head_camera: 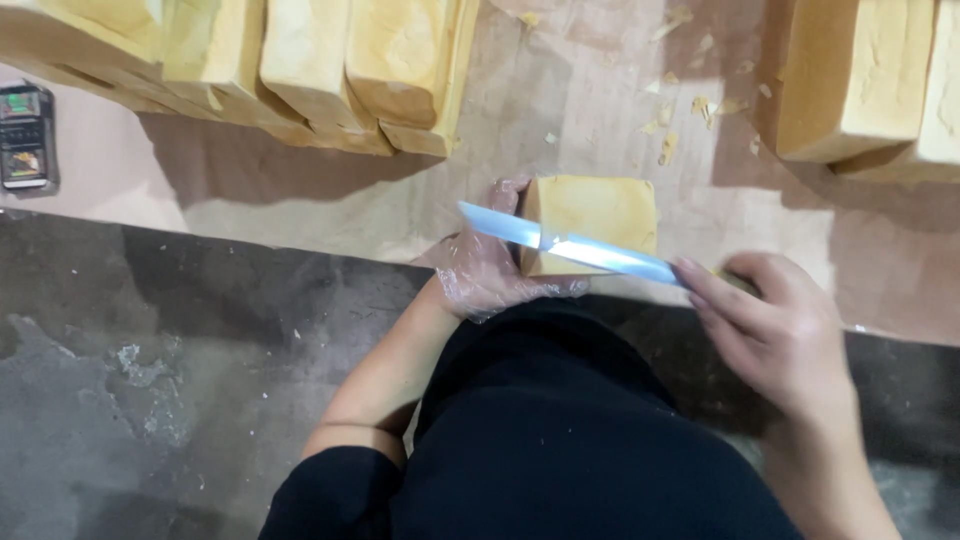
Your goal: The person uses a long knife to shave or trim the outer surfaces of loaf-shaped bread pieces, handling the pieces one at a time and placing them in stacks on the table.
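Now I am cutting a small block of bread (590, 215) that sits on the brown paper (560, 100) near the table edge, right in front of me. It looks like a short piece, so I think much of this loaf has been cut away already. Crumbs (680, 110) lie on the paper past it. Many whole loaves wait in a row at the top left (300, 60), and more stand at the top right (860, 75), so I think a lot of cutting is left.

My left hand (480, 265) wears a thin clear glove. It is pressed against the left side of the block, fingers curled, keeping it steady. My right hand (775, 330) is closed around the handle of a long knife (570, 245). The blade lies across the near part of the block, slanting up to the left. My right wrist is bent and my arm comes in from the lower right. A small dark box (25, 135) sits far left.
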